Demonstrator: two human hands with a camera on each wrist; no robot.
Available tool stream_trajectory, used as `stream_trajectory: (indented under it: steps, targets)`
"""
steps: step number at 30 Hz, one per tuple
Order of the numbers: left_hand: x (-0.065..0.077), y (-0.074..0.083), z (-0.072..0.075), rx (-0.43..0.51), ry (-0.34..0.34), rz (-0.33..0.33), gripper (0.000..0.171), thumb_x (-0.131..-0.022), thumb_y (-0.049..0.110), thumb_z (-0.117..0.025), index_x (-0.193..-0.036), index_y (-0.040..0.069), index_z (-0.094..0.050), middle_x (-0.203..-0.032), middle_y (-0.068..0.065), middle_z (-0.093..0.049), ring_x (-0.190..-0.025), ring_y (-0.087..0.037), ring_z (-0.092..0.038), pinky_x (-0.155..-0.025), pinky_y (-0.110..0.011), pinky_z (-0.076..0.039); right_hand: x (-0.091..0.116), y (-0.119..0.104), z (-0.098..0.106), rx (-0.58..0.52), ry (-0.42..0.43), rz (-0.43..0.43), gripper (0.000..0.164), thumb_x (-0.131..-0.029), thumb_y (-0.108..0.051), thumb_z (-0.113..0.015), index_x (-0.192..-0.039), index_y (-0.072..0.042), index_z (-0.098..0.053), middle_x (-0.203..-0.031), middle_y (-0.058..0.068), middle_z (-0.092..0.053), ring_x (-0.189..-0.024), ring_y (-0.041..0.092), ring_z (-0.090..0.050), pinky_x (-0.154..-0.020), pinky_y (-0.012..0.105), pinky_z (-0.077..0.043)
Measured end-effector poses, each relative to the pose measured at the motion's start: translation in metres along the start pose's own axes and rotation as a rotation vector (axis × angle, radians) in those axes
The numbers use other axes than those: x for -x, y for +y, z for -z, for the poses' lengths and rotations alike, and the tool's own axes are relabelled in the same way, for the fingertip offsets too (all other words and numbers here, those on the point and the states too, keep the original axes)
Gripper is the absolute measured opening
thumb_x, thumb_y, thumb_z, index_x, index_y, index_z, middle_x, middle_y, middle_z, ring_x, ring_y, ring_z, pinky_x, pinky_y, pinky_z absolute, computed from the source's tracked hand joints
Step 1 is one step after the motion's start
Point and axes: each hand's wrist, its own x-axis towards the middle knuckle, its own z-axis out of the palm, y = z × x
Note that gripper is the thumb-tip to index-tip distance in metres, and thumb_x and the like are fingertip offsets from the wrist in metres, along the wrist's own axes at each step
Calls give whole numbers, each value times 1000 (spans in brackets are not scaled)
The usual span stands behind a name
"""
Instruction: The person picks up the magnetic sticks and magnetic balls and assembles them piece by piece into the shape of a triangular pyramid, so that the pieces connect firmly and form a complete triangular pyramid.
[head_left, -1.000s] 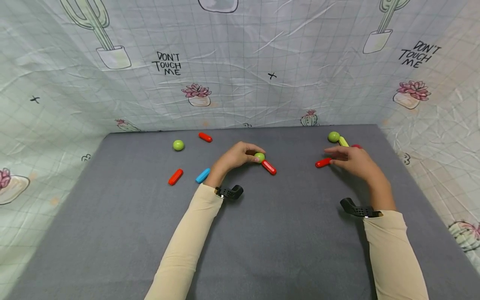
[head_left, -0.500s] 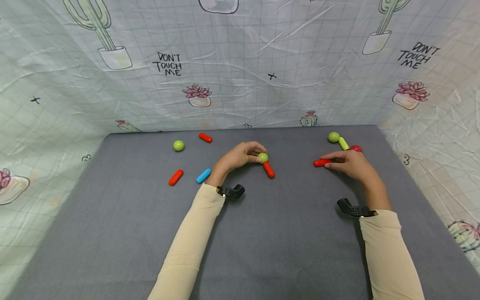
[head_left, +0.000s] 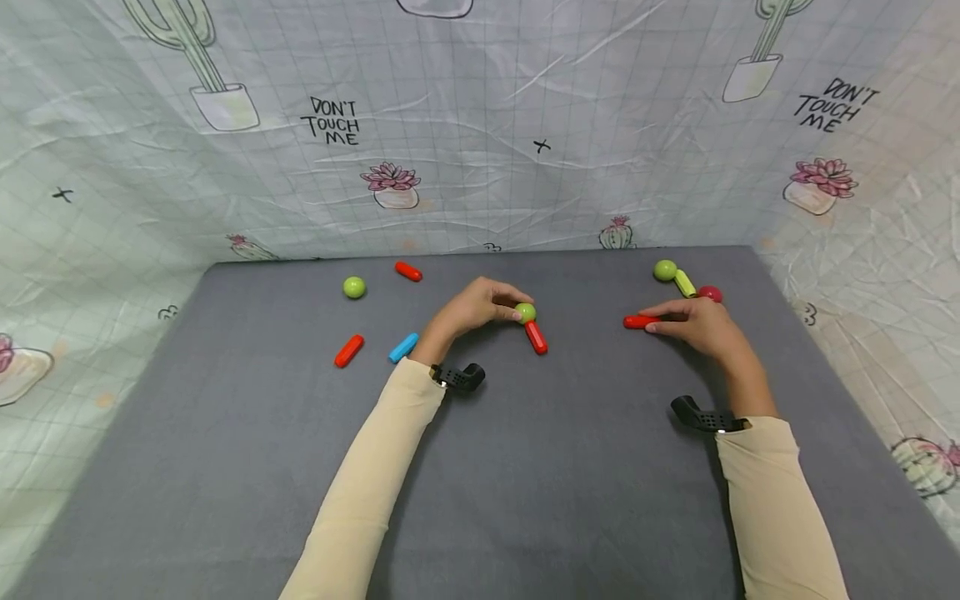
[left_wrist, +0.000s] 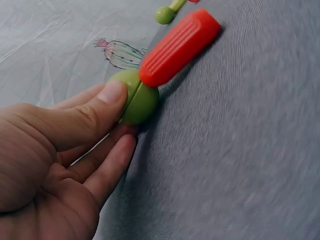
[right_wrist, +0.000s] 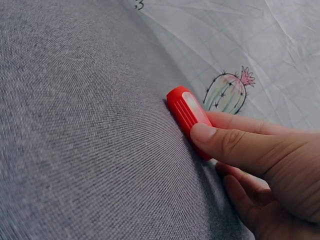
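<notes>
Near the middle of the table, my left hand (head_left: 483,306) pinches a green ball (left_wrist: 142,102) between thumb and fingers. One end of a red stick (left_wrist: 180,47) touches that ball; its other end points toward me in the head view. My right hand (head_left: 693,323) holds another red stick (right_wrist: 187,107) between thumb and fingertips, low over or on the cloth. Just behind this hand, a second green ball (head_left: 664,270), a yellow-green stick (head_left: 685,283) and a dark red ball (head_left: 709,294) form a chain, the red ball partly hidden by the hand.
Left of my left arm lie a blue stick (head_left: 403,347), a red stick (head_left: 348,351), a red stick (head_left: 408,271) farther back and a green ball (head_left: 354,287). Grey cloth (head_left: 562,483) covers the table. A printed curtain (head_left: 480,125) closes off the back and sides.
My right hand has closed on the red stick and turned it, shifting it slightly left. The left hand's green ball moved a little right, and its red stick swung to point more toward me.
</notes>
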Motion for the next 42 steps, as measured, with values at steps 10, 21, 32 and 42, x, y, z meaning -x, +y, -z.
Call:
stream_trajectory:
  steps: [10, 21, 32, 42]
  targets:
    - [-15, 0, 10, -59, -104, -3, 30, -88, 7, -79, -118, 8, -77, -115, -6, -75, -107, -13, -67, -88, -26, -53, 0, -4, 0, -1, -9, -31, 33, -92, -25, -78, -120, -9, -76, -115, 17, -74, -90, 21, -51, -72, 29, -37]
    - [-28, 6, 22, -207, -219, -103, 31, -85, 7, -82, -115, 5, -78, -109, -8, -77, -95, -11, -69, -80, -24, -55, -5, -3, 0, 5, -12, -54, 38, -91, -33, -79, -122, -11, -76, -111, 15, -75, -91, 23, -50, -74, 33, -36]
    - [-34, 3, 23, -204, -278, -155, 31, -83, 6, -83, -114, 4, -78, -105, -7, -78, -90, -9, -69, -78, -23, -55, -4, -18, -4, 72, 58, 14, 32, -90, -30, -80, -117, -11, -78, -109, 15, -76, -95, 28, -63, -76, 35, -44]
    - [-36, 4, 24, -233, -287, -160, 31, -83, 6, -83, -114, 5, -79, -106, -6, -78, -92, -10, -70, -80, -24, -55, -7, -41, -9, 56, 105, 48, 34, -91, -29, -80, -119, -12, -78, -114, 17, -74, -102, 30, -66, -77, 38, -47]
